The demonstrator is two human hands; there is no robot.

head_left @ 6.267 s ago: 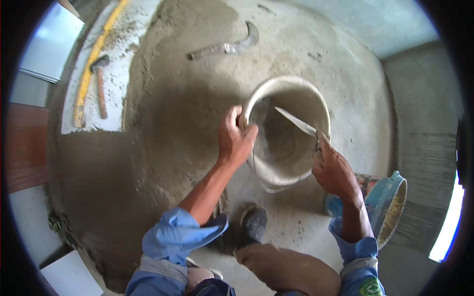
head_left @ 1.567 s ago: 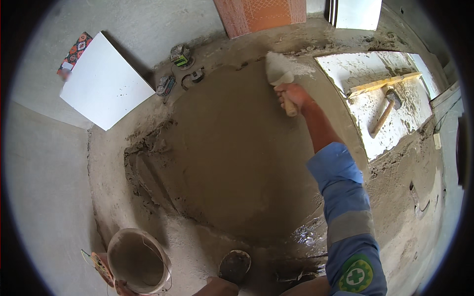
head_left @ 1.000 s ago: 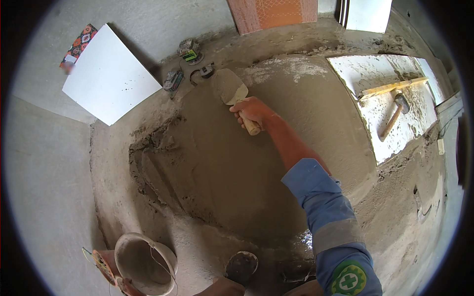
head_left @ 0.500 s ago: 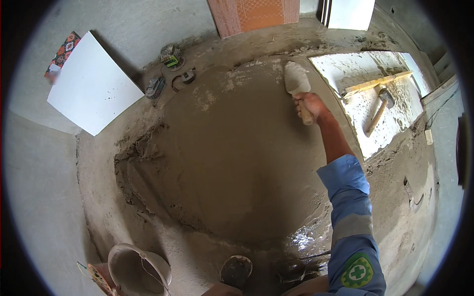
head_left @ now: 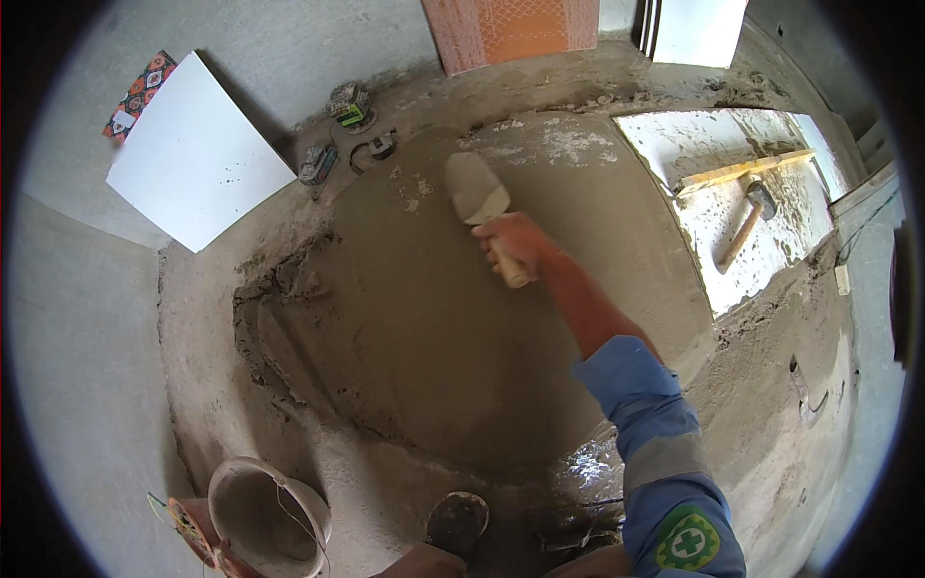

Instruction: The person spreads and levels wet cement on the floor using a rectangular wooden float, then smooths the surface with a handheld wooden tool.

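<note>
My right hand (head_left: pixel 513 241) is wrapped round the wooden handle of a trowel (head_left: pixel 476 187). The trowel's blade points away from me over a broad patch of wet grey mortar (head_left: pixel 453 337). Pale dry-looking powder (head_left: pixel 576 144) lies in blotches on the far part of the mortar, to both sides of the blade. Whether the blade touches the surface is hard to tell. I cannot make out my left hand anywhere in the picture.
At right, a white board (head_left: pixel 718 275) bears a hammer (head_left: pixel 747 226) and a yellow wooden bar (head_left: pixel 747 171). Power tools (head_left: pixel 351 106) and a tape measure (head_left: pixel 383 145) lie at the far left. A bucket (head_left: pixel 270 520) stands near left; a white panel (head_left: pixel 202 154) leans on the wall.
My right hand has swept the trowel leftward across the far part of the mortar. Pale streaks now show where the hand and blade were. The whole view has shifted slightly.
</note>
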